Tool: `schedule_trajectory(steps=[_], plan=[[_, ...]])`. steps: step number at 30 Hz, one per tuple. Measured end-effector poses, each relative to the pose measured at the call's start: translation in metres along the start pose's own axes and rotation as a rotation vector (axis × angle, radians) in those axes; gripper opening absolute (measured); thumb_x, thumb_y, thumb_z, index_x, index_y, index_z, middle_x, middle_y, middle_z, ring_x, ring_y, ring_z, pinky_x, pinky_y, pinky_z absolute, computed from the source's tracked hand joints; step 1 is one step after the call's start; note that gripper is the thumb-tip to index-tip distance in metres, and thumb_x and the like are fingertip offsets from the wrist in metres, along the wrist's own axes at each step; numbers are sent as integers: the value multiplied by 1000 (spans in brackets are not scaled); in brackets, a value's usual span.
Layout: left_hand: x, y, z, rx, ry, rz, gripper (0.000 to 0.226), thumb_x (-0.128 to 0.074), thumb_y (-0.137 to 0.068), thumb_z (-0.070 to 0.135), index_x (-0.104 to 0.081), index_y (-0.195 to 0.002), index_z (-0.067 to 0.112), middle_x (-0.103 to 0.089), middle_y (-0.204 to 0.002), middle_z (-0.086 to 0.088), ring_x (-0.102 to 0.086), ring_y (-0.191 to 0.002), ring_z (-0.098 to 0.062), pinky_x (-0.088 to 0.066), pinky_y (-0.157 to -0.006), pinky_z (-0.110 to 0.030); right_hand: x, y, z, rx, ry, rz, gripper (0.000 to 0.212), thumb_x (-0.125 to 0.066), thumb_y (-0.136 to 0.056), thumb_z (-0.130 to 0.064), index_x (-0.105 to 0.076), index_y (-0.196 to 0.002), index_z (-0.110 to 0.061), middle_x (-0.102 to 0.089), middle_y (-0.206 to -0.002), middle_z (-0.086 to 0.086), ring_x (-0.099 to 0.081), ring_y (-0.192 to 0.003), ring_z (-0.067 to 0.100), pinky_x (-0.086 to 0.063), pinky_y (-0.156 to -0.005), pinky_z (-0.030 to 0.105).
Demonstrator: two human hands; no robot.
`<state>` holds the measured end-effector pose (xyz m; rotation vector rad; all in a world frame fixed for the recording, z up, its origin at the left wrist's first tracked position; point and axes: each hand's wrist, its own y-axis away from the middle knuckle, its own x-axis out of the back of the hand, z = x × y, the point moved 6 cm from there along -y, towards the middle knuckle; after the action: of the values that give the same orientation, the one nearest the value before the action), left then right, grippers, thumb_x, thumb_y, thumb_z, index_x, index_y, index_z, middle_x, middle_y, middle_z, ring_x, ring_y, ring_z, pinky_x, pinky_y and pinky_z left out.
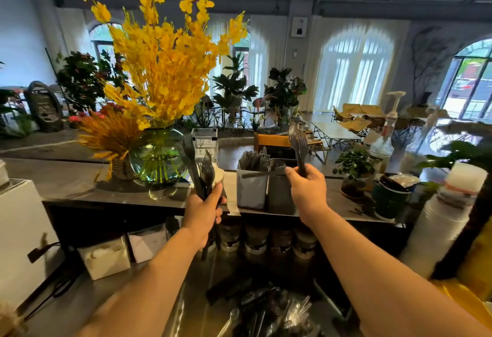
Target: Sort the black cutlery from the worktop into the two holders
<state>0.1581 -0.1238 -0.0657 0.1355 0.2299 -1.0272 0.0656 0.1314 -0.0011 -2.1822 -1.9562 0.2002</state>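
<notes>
Forks first: clenching one black bundle [296, 139] in the right hand [306, 185] above the two holders [253, 193] at the table's [66, 182] near edge, gripping a second bundle [198, 169] in the left hand [203, 209]; worth lowering handles-down, squarely into one holder.

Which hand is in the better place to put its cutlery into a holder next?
Probably the right. The right hand holds its cutlery bundle right by the grey holder. The left hand grips the other bundle farther off, left of the white holder.
</notes>
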Motion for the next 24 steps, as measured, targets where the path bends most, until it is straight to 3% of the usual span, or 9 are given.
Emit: schedule_trajectory(steps=[3,6,9,13,17,20,22,24], plan=[[5,-8,-8,28,-36,-40,36,-73,-96,40,-72,-102,4,-68,-78,-6,-44,-51,-11,-35,-48,-27,-20,-26,-25,147,233,31,26,-70,-100,-29,-61,-82,-11,-60,-68,2,-55,-62,20,-44,-58,33],[9,-17,-11,50,-53,-80,34,-72,-97,39,-73,-103,6,-69,-77,-6,-45,-51,-11,-35,-48,-27,-44,-52,-35,193,426,-2,21,-67,-101,-31,-64,-90,-14,-68,-77,5,-65,-75,28,-54,-70,43],[10,-25,-12,36,-71,-121,34,-69,-99,38,-72,-106,5,-70,-76,-3,-46,-51,-10,-36,-50,-27,-64,-67,-33,224,593,-53,18,-64,-102,-31,-65,-94,-15,-68,-84,3,-64,-81,27,-55,-76,43],[10,-35,-10,17,-107,-139,30,-68,-100,36,-72,-105,7,-72,-74,0,-47,-51,-8,-39,-49,-24,-88,-78,-21,156,655,-119,11,-66,-101,-28,-70,-98,-18,-72,-89,4,-64,-77,21,-48,-71,33],[11,-43,-15,35,-109,-141,27,-69,-99,36,-72,-101,9,-68,-62,7,-50,-51,-6,-42,-50,-23,-109,-83,-9,167,719,-127,14,-67,-99,-27,-75,-106,-16,-76,-100,7,-70,-96,29,-54,-86,36],[11,-46,-17,62,-117,-150,29,-69,-99,37,-71,-97,8,-65,-59,9,-51,-50,-8,-43,-51,-25,-117,-89,5,107,736,-209,26,-71,-96,-35,-73,-113,-16,-75,-104,7,-70,-99,30,-56,-89,38],[10,-47,-19,100,-77,-189,29,-69,-100,36,-70,-102,6,-68,-65,6,-50,-51,-9,-43,-50,-26,-118,-87,7,35,641,-213,42,-77,-92,-43,-65,-121,-17,-73,-108,3,-69,-102,26,-55,-96,43],[8,-48,-22,150,16,-245,33,-68,-100,34,-68,-112,4,-71,-79,-2,-48,-53,-9,-42,-50,-26,-119,-77,2,74,586,-132,47,-74,-94,-49,-57,-123,-16,-68,-105,1,-66,-97,22,-55,-90,42]])
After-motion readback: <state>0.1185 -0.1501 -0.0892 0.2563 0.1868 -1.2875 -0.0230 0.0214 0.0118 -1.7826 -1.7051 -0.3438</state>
